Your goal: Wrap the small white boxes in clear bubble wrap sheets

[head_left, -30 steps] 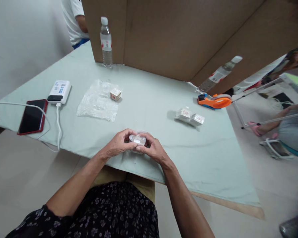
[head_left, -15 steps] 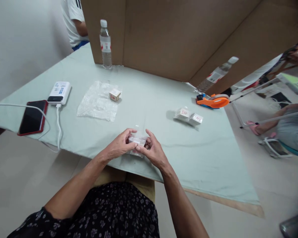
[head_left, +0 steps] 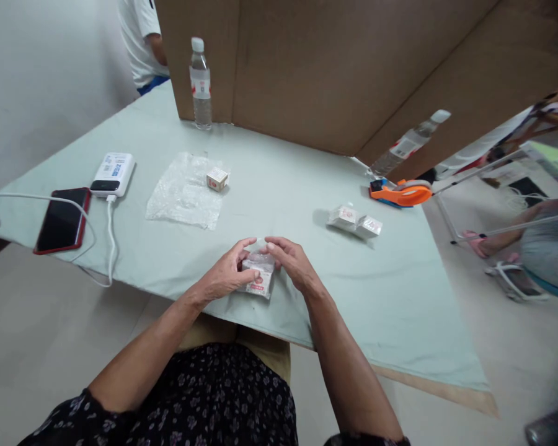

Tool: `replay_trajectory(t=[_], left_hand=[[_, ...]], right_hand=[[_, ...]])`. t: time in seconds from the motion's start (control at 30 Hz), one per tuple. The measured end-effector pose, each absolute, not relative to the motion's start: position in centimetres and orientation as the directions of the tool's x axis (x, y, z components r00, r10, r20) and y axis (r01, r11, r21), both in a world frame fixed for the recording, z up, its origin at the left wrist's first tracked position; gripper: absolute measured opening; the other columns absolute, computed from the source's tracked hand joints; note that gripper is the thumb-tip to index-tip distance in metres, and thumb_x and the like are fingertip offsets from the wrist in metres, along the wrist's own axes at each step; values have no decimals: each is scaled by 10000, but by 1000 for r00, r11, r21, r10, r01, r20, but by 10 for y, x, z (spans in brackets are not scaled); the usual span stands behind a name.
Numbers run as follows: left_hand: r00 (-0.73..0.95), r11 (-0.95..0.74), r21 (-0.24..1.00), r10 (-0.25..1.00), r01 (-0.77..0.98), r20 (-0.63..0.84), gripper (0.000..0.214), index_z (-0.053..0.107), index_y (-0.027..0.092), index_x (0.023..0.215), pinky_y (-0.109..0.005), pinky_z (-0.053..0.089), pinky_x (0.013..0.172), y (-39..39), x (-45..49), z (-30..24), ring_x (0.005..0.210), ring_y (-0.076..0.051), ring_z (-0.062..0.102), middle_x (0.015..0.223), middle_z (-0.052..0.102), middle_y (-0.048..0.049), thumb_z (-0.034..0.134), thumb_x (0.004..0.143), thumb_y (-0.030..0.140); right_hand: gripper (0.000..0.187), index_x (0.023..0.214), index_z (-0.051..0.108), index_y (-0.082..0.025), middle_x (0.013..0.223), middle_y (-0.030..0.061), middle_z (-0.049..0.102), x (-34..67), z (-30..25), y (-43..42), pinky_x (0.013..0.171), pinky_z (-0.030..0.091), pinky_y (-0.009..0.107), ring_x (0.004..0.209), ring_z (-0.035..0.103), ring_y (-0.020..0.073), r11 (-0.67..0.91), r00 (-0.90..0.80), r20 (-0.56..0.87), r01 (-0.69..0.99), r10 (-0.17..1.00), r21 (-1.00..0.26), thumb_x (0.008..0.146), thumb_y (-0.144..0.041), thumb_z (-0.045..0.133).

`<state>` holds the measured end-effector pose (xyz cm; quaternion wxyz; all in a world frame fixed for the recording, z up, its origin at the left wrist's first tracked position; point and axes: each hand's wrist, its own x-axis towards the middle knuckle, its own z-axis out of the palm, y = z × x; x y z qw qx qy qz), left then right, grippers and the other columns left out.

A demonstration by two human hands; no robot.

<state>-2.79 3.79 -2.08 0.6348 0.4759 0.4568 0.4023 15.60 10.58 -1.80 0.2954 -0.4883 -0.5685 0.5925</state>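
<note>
A small white box with red print, wrapped in clear bubble wrap (head_left: pixel 259 286), rests near the table's front edge. My left hand (head_left: pixel 230 269) grips it from the left, thumb across its front and fingers behind. My right hand (head_left: pixel 294 260) is at its upper right, thumb and forefinger closed at the clear flap along the top; whether the flap is wrap or tape is hard to see. Farther left, a small box (head_left: pixel 217 179) stands on a flat sheet of bubble wrap (head_left: pixel 181 197). To the right lie two wrapped boxes (head_left: pixel 354 222) side by side.
An orange and blue tape dispenser (head_left: pixel 402 193) lies at the right, near a tilted water bottle (head_left: pixel 409 144). Another bottle (head_left: pixel 201 87) stands before the cardboard panel (head_left: pixel 307 74). A phone (head_left: pixel 61 220) and a cabled power bank (head_left: pixel 113 174) are at the left. A person (head_left: pixel 144 46) sits behind.
My right thumb has come off the front of the wrapped box, and that hand has moved up to its top edge. More of the box's printed front shows. My left hand keeps its hold.
</note>
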Motion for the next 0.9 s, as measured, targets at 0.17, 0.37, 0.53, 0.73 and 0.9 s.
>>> replay_trajectory(t=[0.17, 0.37, 0.53, 0.73, 0.9], left_hand=[[267, 218, 973, 944, -71, -192, 789, 315, 200, 1500, -309, 477, 832, 38, -30, -20, 925, -168, 615, 1132, 642, -82, 646, 784, 180], [233, 220, 974, 951, -52, -203, 777, 331, 173, 1494, -331, 491, 845, 41, -30, -22, 935, -177, 623, 1162, 632, -111, 679, 805, 263], [190, 183, 981, 967, -59, -168, 689, 389, 144, 1450, -341, 492, 892, 40, -26, -26, 970, -187, 641, 1141, 664, -118, 656, 837, 311], [129, 94, 995, 988, -37, -89, 572, 448, 156, 1414, -317, 494, 891, 34, -22, -35, 1001, -182, 639, 1229, 657, -133, 593, 894, 346], [94, 43, 997, 994, 65, -49, 482, 507, 136, 1363, -321, 479, 936, 32, -18, -34, 1023, -182, 628, 1193, 672, -120, 529, 929, 343]], right_hand=[[295, 754, 648, -193, 685, -26, 624, 143, -14, 118, 621, 422, 265, 629, 526, 121, -137, -400, -162, 91, 902, -986, 683, -447, 779], [165, 737, 646, -207, 701, -18, 637, 148, 1, 97, 690, 439, 292, 676, 559, 144, 148, -388, 40, 253, 921, -956, 798, -354, 688], [114, 794, 685, -231, 824, 17, 736, 156, 0, 72, 855, 449, 372, 834, 656, 205, 426, -391, 259, 440, 883, -791, 869, -302, 637], [117, 881, 705, -256, 893, 21, 770, 162, -10, 63, 876, 442, 395, 906, 689, 216, 645, -469, 445, 511, 763, -568, 935, -305, 613], [118, 985, 697, -240, 1021, 38, 769, 165, -3, 57, 955, 382, 426, 1018, 668, 222, 772, -627, 457, 568, 631, -285, 951, -281, 591]])
